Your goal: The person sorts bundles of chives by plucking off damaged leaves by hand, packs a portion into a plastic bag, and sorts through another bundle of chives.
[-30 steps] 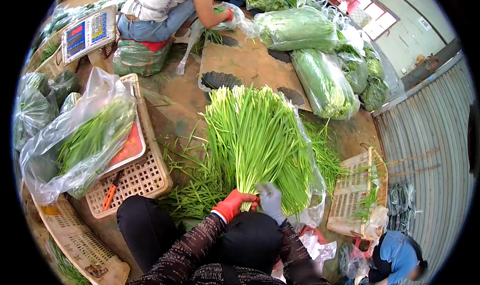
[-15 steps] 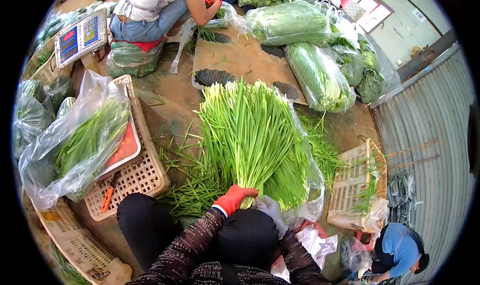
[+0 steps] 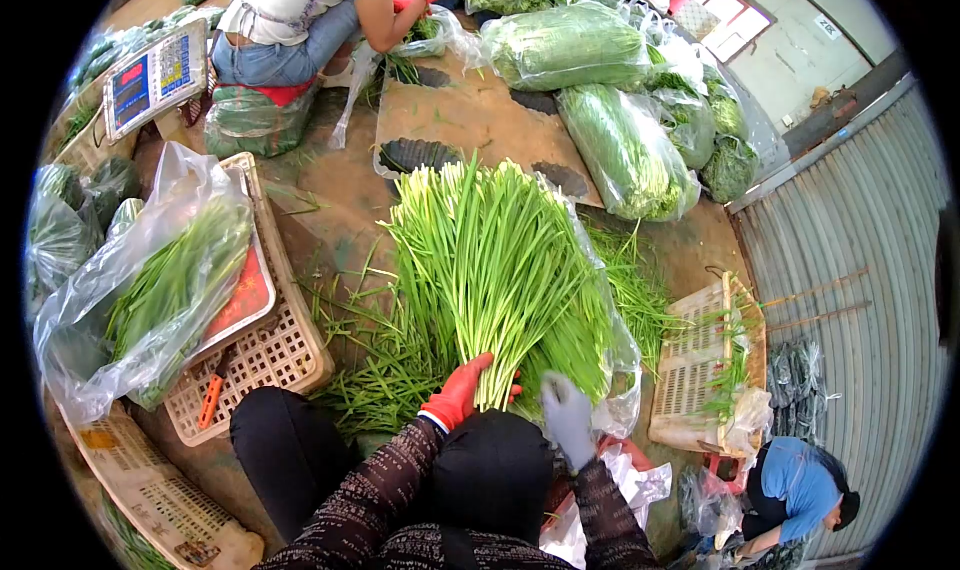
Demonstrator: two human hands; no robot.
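My left hand point(image 3: 466, 390), in a red glove, is wrapped round the lower end of a large bunch of garlic chives point(image 3: 500, 260). The green leaves fan out away from me, with paler ends at the far side. Just right of the bunch is my right hand point(image 3: 568, 422) in a grey glove, its fingers loosely bent and apart from the held stems. Under and beside the bunch lie more chives point(image 3: 585, 355) on a clear plastic bag point(image 3: 628, 365). Loose leaves point(image 3: 385, 390) are scattered to the left.
On the left, a bag of chives point(image 3: 180, 275) lies on a red tray over a crate point(image 3: 285, 355) holding an orange-handled knife point(image 3: 211, 402). Another crate point(image 3: 690, 370) stands right. Bagged greens point(image 3: 570, 50) lie ahead. A scale point(image 3: 155, 82) and two people point(image 3: 290, 10) are nearby.
My right hand has moved away from the stem ends to the right. The bunch has spread and tilted slightly in my left hand, which keeps its hold.
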